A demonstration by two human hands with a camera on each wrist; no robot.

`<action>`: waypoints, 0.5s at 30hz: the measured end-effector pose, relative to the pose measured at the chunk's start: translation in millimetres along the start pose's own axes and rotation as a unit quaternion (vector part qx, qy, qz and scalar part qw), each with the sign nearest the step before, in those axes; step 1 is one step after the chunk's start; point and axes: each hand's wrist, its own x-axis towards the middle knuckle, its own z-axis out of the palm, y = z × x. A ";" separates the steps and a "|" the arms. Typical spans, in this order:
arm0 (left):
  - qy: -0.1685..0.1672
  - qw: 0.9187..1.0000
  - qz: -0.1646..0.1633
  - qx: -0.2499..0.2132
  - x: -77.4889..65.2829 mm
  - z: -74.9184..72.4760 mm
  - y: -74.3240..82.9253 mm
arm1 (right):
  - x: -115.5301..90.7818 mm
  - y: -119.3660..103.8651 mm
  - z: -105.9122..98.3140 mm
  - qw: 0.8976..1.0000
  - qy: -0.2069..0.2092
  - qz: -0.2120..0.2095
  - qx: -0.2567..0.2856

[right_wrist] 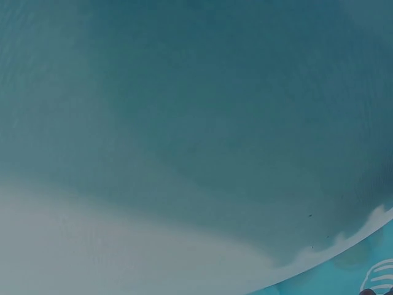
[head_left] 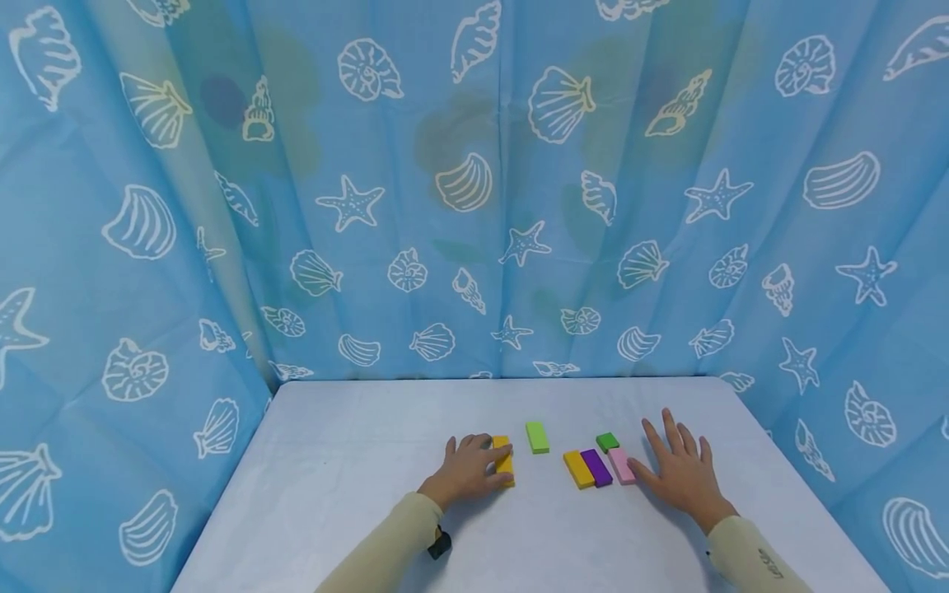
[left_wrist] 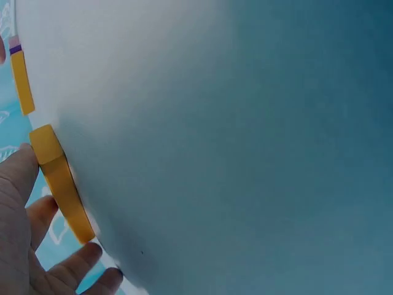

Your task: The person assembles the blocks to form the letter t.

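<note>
My left hand (head_left: pixel 467 471) is at a yellow block (head_left: pixel 503 464), thumb toward its near end and index finger across its far part. In the left wrist view the thumb and fingers lie along one side of this yellow block (left_wrist: pixel 67 193). My right hand (head_left: pixel 684 476) has its fingers spread, with the thumb tip at the edge of a pink block (head_left: pixel 621 465). Left of the pink block lie a purple block (head_left: pixel 596 468) and another yellow block (head_left: pixel 578 469), side by side. A short green block (head_left: pixel 607 443) sits at the pink block's far end.
A light green block (head_left: pixel 537 437) lies apart, between the left hand's block and the group. All rest on a white table (head_left: pixel 356 445). A blue curtain (head_left: pixel 415 206) with shell prints hangs around its back and sides. The right wrist view shows mostly table surface.
</note>
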 end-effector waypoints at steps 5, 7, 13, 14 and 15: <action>0.001 1.000 -0.001 0.007 -4.3 -0.4 -5.7 | 1.6 -3.9 0.0 1.000 -0.003 -0.002 0.005; 0.002 1.000 -0.002 0.011 -6.1 -1.1 -8.3 | 2.2 -4.6 0.2 1.000 -0.003 -0.002 0.006; -0.005 1.000 -0.005 0.009 -12.2 -5.2 -13.8 | 5.6 -3.9 1.7 1.000 -0.011 0.004 0.004; -0.007 1.000 -0.005 0.009 -13.2 -5.8 -14.5 | 6.3 -3.8 1.6 1.000 -0.011 0.004 0.002; -0.009 1.000 -0.006 0.010 -14.0 -6.2 -15.1 | 7.1 -3.9 1.3 1.000 -0.011 0.004 0.003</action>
